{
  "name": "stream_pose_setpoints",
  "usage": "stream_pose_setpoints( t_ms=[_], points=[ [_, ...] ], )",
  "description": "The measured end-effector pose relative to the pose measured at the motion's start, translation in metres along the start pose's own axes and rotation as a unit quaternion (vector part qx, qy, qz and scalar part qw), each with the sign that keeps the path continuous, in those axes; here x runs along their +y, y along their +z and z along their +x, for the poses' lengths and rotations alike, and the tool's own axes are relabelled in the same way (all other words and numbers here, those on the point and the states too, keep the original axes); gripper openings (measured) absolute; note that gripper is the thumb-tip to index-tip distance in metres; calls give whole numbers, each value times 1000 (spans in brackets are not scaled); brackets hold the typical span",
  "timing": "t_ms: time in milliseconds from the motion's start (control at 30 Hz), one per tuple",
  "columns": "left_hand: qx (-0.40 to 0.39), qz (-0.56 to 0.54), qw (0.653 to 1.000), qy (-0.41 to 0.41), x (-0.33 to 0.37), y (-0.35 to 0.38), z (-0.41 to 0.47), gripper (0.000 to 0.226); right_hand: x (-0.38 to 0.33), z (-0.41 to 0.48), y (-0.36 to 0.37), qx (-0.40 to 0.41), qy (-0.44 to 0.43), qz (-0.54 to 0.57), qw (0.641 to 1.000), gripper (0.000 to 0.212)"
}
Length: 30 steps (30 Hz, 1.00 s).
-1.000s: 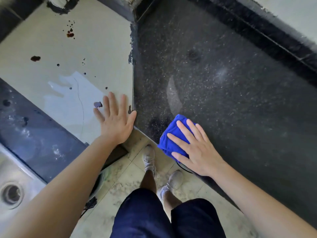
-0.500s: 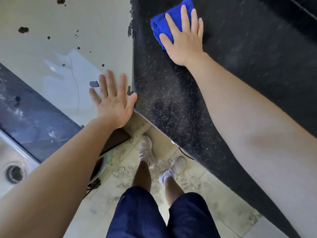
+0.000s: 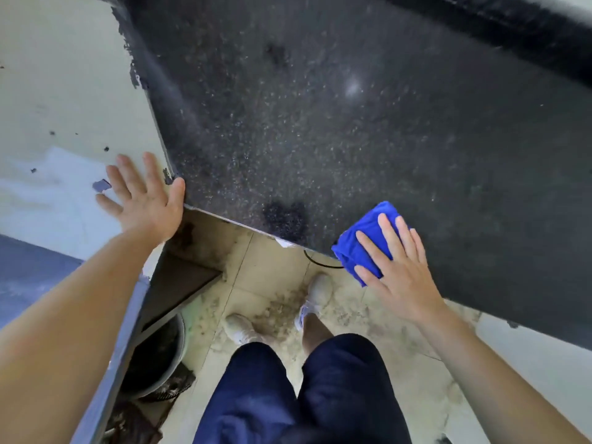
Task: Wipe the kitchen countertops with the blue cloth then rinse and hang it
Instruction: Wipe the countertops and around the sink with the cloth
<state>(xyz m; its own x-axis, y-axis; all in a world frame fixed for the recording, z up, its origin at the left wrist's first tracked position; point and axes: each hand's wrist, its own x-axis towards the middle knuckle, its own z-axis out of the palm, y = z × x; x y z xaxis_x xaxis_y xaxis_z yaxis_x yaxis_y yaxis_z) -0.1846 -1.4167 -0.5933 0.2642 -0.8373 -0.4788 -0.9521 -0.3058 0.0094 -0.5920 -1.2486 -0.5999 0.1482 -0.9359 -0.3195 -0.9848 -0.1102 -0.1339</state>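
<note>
At the counter's [image 3: 352,139] front edge, right hand [image 3: 400,270] flat, pressing blue cloth [image 3: 358,245]; wiping underway, uncovered granite likely next; left hand [image 3: 144,200] spread, bracing

**Cloth swept back to the front edge**
Half a second before, the right grip [image 3: 400,277] had pressed the blue cloth [image 3: 362,241] far up the black bench [image 3: 352,123]. It then drew the cloth back to the near edge, further right than a second earlier, one corner overhanging.

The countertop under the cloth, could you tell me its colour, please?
Black with fine pale speckles, seen in the head view: countertop.
</note>
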Motion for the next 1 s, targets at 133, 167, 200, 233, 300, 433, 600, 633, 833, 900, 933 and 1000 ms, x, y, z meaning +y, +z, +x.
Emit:
stream_pose_setpoints(
  t_ms=[133,167,200,233,300,433,600,633,833,900,933,1000],
  points=[
    [17,-13,1000,17,2,3,3,70,0,-15,5,8,122,26,992,64],
    [21,-21,999,19,1,3,2,70,-12,-9,5,19,150,45,987,64],
    [24,-27,999,25,0,4,1,70,-25,-2,4,28,175,63,982,64],
    [28,-35,998,35,-1,4,-1,70,-37,6,2,33,191,73,978,64],
    [43,-51,995,73,-6,4,-6,66,-60,27,-2,39,190,76,978,65],
    [39,-38,991,120,-32,13,-39,63,-117,95,-12,81,100,73,989,63],
    [28,-2,993,117,-69,31,-73,62,-232,184,-20,98,34,65,992,64],
    [28,2,993,115,-73,31,-75,62,-250,194,-22,95,21,62,993,64],
    [70,-10,987,145,-35,21,-63,66,-189,153,-13,86,-90,41,991,63],
    [74,-17,981,179,0,23,-61,65,-130,111,-5,84,-48,47,994,63],
    [74,-21,977,199,19,25,-62,65,-97,88,-1,83,-9,53,995,63],
    [80,-20,965,248,57,31,-64,64,-33,40,3,82,92,66,990,63]
  ],
)
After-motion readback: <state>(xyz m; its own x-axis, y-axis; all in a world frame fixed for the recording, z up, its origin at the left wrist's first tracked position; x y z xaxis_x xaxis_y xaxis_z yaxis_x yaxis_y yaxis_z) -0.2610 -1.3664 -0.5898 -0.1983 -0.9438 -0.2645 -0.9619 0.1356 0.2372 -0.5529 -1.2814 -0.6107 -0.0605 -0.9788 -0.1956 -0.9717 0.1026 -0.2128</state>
